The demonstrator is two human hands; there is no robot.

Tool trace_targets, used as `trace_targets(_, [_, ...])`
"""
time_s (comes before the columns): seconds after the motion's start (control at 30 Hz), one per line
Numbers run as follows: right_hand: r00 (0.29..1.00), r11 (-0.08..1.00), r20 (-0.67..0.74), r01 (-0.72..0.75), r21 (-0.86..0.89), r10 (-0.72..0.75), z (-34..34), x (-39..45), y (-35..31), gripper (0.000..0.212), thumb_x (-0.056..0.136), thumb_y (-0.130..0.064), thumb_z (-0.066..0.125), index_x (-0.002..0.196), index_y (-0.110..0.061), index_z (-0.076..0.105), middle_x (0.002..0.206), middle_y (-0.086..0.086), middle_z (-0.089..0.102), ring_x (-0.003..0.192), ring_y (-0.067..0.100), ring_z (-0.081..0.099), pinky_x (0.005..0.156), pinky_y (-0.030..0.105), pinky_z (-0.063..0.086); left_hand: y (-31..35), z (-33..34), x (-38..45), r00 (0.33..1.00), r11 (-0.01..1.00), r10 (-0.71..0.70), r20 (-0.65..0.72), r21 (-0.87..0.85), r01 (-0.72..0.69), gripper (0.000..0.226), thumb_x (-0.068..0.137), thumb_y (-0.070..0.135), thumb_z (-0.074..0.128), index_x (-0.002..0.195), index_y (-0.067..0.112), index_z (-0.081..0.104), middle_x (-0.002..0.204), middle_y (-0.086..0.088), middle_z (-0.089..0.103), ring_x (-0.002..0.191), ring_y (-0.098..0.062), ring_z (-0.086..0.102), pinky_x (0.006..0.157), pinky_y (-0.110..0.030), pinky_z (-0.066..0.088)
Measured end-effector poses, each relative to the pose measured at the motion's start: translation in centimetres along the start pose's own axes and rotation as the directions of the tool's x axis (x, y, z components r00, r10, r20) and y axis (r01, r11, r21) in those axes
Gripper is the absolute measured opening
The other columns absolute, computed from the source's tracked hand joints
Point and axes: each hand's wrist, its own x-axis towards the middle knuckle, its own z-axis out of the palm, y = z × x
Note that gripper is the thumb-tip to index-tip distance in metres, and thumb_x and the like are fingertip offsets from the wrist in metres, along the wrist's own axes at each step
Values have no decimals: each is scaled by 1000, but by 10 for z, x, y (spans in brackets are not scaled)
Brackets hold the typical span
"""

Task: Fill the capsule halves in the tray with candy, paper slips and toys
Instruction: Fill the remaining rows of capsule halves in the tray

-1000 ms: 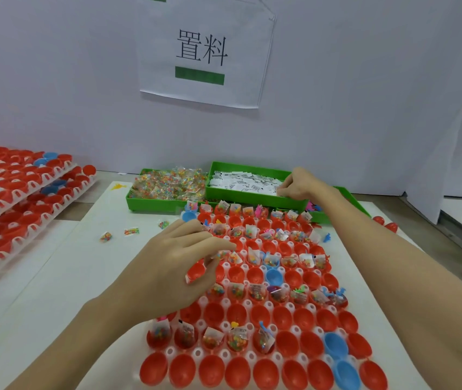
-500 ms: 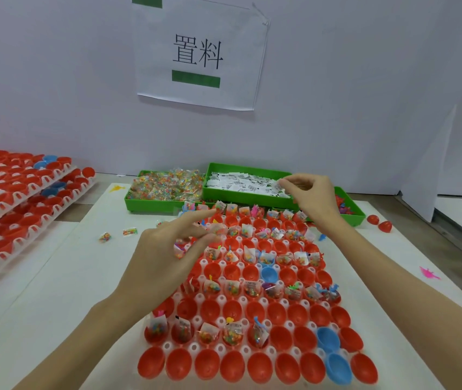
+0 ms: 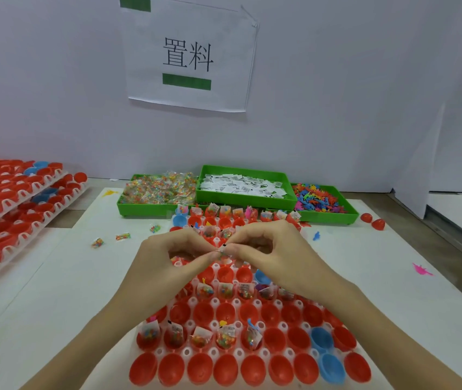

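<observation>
Head view: left hand [image 3: 167, 257] and right hand [image 3: 269, 249] pinch a paper slip [image 3: 225, 248] together above the capsule tray [image 3: 215, 358], twelve o'clock of the empty halves. Featherlight, floppy; edge-pinching seems best.

Left hand [image 3: 167, 257] and right hand [image 3: 269, 254], fingertips together on a paper slip [image 3: 225, 247] above the capsule tray [image 3: 252, 353].

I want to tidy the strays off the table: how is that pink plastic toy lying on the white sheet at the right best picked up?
The pink plastic toy lies flat and alone on the white sheet, clear of the white capsule tray. It is probably best taken from straight above, with a fingertip grip across its narrow middle, since it is thin with spiky ends and open sheet all round.
</observation>
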Motion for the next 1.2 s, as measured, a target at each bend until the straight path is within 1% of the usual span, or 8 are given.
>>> trace_targets(0.13, [999,998,-40,8,-61,-11,2,-4,-2,13,91,-27,77,103,-22,78,90,-11,76,86,6,72,78,29,61,1,6,-1,995,984,-100,8,-147,100,5,85,25,79,86,30,78,91,2,79,88,-15,76,79,-22,59])
trace_targets(0.27, [996,989,-75,28,-148,-40,7,-6,-4,10,95,-19,73,104,-16,77,93,-7,73,86,6,68,78,25,56,7,8,-4,1000,999,21,-5,41,-21,24,82,31,80,105,33,73,102,10,75,90,-13,74,77,-19,57])
trace_targets(0.37, [996,981,-45,69,-179,-78,10,-8,-6,10,95,-18,72,104,-16,75,95,-6,72,85,5,66,78,18,54,10,7,-5,998,999,52,-17,14,-52,24,82,33,78,106,32,76,102,11,76,90,-13,74,79,-20,58])
trace_targets(0.63, [999,998,-35,13,68,-10,1,0,-3,19,93,-17,76,108,-20,65,91,-6,73,84,10,72,77,27,61,12,2,-2,994,998,48,-100,44,-44,10,76,32,80,86,30,78,85,9,77,79,-10,73,74,-15,55])
trace_targets(0.73, [983,990,-169,-45,134,67,-24,24,18,9,98,-17,67,107,-15,66,88,-1,76,78,13,74,68,26,60,11,4,-2,992,999,28,-124,28,-25,11,76,30,79,86,25,77,87,10,77,80,-9,73,74,-13,54])
trace_targets(0.9, [838,915,-521,-326,-237,163,-80,65,97,13,104,-17,57,109,-11,67,82,-4,70,73,12,71,65,23,57,9,3,-2,992,999,20,-128,34,-16,11,77,23,82,87,25,77,88,11,78,79,-9,75,73,-17,57])
trace_targets(1.03, [810,666,-488,-562,-490,325,-115,73,166,18,101,-8,61,112,-2,73,113,17,73,103,31,69,92,39,55,7,1,-2,992,999,23,-127,28,-20,12,77,31,81,88,29,76,86,7,77,78,-12,74,72,-17,56])
trace_targets(1.2, [804,677,-448,-581,-453,391,-125,73,182,14,86,-19,82,97,-11,80,107,10,76,89,18,65,80,28,48,5,1,-2,994,997,51,-95,54,-46,12,79,30,81,90,32,75,85,7,77,77,-12,74,72,-18,56])
